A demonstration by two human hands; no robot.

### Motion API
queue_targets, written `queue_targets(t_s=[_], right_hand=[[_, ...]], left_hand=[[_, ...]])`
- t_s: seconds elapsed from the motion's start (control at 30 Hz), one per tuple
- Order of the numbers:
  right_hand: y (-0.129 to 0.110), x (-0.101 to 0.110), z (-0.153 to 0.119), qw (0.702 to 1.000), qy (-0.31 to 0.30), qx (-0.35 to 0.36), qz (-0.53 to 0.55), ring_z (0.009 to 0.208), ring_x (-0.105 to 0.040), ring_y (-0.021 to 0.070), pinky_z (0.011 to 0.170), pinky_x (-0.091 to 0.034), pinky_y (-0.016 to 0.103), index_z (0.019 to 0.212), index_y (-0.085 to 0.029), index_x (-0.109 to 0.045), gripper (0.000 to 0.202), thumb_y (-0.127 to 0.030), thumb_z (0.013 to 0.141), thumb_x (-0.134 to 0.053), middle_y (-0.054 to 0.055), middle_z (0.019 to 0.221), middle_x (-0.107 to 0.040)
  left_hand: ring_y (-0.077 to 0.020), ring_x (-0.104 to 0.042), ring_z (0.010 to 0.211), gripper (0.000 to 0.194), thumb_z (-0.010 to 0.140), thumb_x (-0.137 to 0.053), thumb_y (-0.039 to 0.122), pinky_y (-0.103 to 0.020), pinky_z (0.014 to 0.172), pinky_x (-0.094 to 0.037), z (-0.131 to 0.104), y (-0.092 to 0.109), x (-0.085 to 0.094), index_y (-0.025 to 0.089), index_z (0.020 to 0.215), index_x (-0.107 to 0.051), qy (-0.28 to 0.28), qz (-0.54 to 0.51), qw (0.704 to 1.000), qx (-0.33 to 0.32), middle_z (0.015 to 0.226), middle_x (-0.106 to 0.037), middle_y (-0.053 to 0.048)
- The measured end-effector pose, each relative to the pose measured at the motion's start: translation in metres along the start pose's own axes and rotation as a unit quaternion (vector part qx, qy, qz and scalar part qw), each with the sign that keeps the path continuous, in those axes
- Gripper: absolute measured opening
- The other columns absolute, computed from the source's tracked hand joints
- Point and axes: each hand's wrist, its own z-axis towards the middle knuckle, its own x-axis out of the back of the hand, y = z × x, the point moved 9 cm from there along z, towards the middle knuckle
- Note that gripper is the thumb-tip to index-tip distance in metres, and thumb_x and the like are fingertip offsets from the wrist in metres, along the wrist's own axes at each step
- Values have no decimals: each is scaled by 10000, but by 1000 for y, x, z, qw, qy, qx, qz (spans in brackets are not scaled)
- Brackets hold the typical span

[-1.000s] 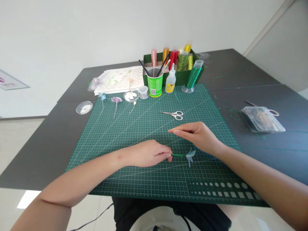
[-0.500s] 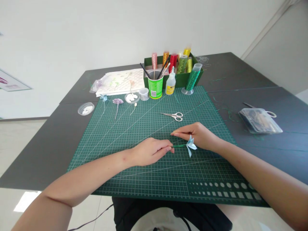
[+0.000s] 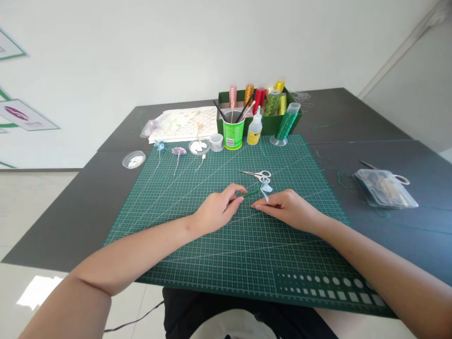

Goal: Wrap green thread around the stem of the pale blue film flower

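Observation:
A light-blue artificial flower (image 3: 265,186) with a green-wrapped stem (image 3: 252,193) is over the cutting mat. My left hand (image 3: 221,207) has the stem's end between its thumb and forefinger; the other fingers are curled behind. The petals point right, just above my right hand (image 3: 287,207). That hand's thumb and fingertips are pinched together, and whatever is in them is too thin to make out. White-handled scissors (image 3: 261,176) lie on the mat just beyond the flower.
On the green cutting mat (image 3: 169,216) are a blue flower (image 3: 159,145), a purple flower (image 3: 179,151) and a small bud (image 3: 203,157). Behind stand a green can (image 3: 233,136) of tools, a glue bottle (image 3: 254,128) and a thread box (image 3: 268,125). A plastic case (image 3: 386,188) lies right.
My left hand has moved forward and slightly left with the flower, its thumb and forefinger looser. The flower has gone from beside my right wrist to beyond my right fingers, which stay pinched.

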Motion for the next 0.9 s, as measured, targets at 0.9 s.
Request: queue_targets(t_s=[0.9], right_hand=[[12,32,-6,976,214,-35,35,1085,-679,277,1024,-494,479,947,-236,-700,269,-122,843,-480,79,1061,-743]], left_hand=[[-108,-587,556,168,1064,-439,268,-231,600,-451,4,-2,0,203,1127,-581,-8,-64,998,2,655,-625,70]])
